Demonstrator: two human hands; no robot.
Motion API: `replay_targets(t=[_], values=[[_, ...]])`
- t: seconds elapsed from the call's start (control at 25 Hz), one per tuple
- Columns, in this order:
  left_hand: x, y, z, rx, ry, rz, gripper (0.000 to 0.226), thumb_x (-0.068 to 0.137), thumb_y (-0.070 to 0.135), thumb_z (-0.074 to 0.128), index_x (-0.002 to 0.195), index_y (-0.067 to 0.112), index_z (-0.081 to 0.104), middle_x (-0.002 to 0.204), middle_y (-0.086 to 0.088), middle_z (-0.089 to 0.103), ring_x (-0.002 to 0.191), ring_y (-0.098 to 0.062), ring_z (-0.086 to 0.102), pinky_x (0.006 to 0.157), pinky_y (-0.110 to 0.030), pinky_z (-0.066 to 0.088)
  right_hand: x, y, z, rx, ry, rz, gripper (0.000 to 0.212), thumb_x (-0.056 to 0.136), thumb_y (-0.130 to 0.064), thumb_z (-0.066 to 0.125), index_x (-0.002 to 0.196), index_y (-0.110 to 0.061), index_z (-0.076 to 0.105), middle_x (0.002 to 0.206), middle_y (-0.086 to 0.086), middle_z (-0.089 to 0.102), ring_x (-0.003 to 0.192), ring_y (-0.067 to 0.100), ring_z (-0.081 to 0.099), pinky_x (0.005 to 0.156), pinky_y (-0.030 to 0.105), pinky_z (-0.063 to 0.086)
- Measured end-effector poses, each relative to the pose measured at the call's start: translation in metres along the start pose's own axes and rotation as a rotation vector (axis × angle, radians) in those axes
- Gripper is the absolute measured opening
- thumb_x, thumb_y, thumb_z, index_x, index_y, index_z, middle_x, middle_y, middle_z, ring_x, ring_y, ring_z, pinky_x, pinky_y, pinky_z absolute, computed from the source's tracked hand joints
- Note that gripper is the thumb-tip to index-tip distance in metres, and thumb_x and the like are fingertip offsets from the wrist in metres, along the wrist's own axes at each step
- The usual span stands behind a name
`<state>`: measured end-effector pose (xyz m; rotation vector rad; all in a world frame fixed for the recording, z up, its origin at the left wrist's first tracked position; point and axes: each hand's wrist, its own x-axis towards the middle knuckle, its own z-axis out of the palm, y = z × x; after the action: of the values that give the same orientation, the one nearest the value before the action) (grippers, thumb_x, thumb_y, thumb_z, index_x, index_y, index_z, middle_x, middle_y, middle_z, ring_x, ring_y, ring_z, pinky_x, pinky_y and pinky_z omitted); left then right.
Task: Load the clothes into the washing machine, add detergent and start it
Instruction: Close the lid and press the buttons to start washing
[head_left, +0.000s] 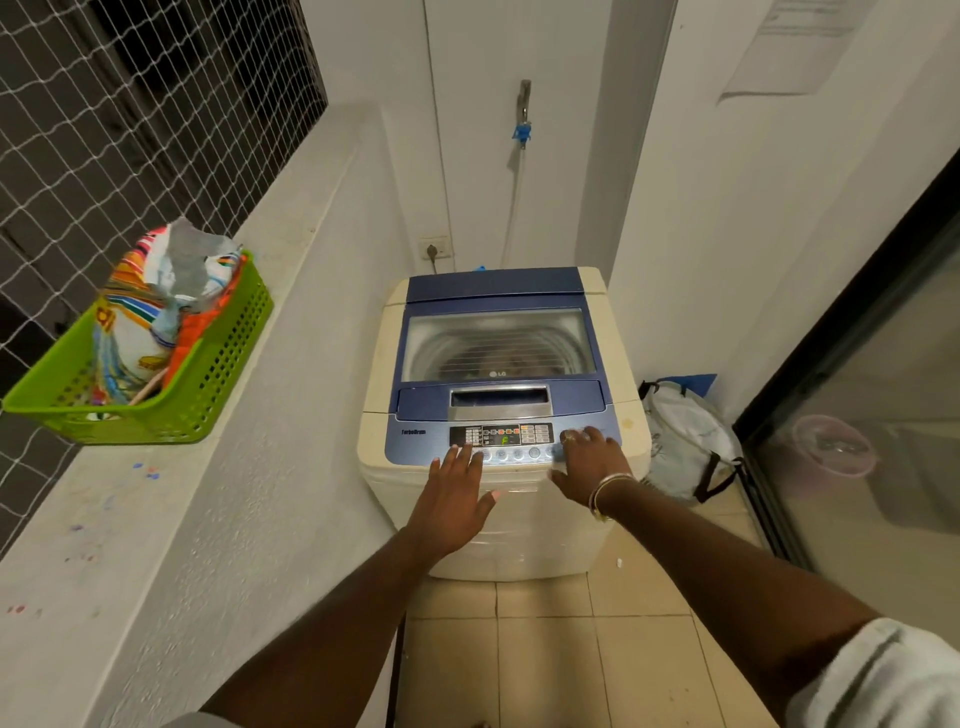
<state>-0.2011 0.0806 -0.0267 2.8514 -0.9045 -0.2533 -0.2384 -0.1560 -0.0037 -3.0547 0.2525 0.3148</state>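
A cream top-loading washing machine (519, 525) with a blue lid (498, 332) stands against the back wall; the lid is closed and its window shows the drum. The control panel (501, 435) is lit, with a green digit on its display. My left hand (452, 499) hovers flat, fingers spread, at the panel's left front edge and holds nothing. My right hand (589, 462) rests on the panel's right end, fingertips on the buttons there. A colourful detergent bag (156, 312), torn open at the top, stands in a green basket (208, 384) on the left ledge.
A wide white ledge (171, 519) runs along the left under a netted window. A white bag with dark straps (685, 441) sits on the tiled floor right of the machine. A glass sliding door (857, 441) closes the right side. A tap and hose (522, 130) hang on the back wall.
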Motion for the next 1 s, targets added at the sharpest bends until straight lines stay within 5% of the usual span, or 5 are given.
replay_targets(t=[0.44,1.0], values=[[-0.024,0.006,-0.017,0.036,0.010,0.018,0.064,0.102,0.050,0.034,0.154,0.016,0.023,0.163,-0.008,0.021,0.151,-0.027,0.016,0.123,-0.048,0.016,-0.036,-0.053,0.007,-0.003,0.017,-0.129,0.080,0.093,-0.063,0.032,0.153,-0.013,0.016,0.162,0.008,0.009,0.150,0.027,0.004,0.119,0.053,0.010],[-0.046,0.017,-0.035,0.092,-0.005,-0.035,0.069,0.101,0.057,0.026,0.157,0.020,0.011,0.166,-0.006,0.003,0.153,-0.027,0.002,0.122,-0.047,0.001,-0.062,-0.061,-0.002,0.007,0.035,-0.114,0.087,0.091,-0.071,0.023,0.155,-0.013,0.008,0.163,0.007,0.002,0.150,0.026,-0.001,0.120,0.053,0.006]])
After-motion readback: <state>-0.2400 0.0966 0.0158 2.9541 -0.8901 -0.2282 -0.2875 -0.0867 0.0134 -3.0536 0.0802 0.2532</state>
